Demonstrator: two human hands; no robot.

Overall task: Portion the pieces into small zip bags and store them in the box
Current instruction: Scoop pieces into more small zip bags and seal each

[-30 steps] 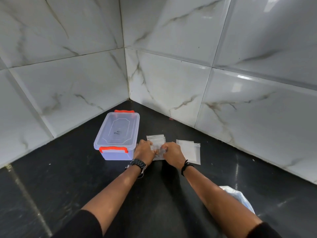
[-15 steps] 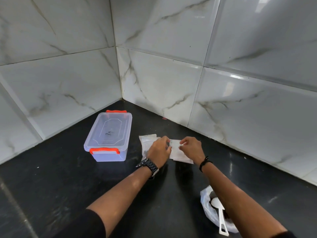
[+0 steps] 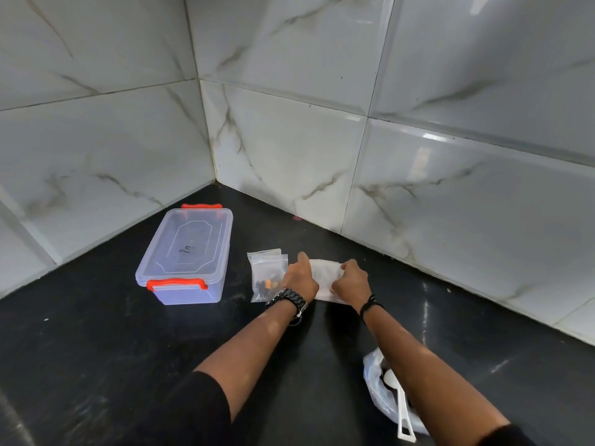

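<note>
Your left hand (image 3: 301, 278) and right hand (image 3: 351, 280) are both pinching, fingers curled, the stack of empty clear zip bags (image 3: 325, 278) lying on the black tabletop (image 3: 96, 349); the filled zip bag (image 3: 267, 278) is lying just left, near the lidded clear plastic box with orange latches (image 3: 188, 255).

One clear lidded storage box (image 3: 185, 257) with two orange latches at ten o'clock. One filled zip bag (image 3: 268, 276) at centre, atop at least one more; exact number unclear. One stack of empty zip bags (image 3: 325, 278) held by two hands. One white plastic spoon (image 3: 401, 410) in one loose plastic bag (image 3: 375, 386) at five o'clock.
</note>
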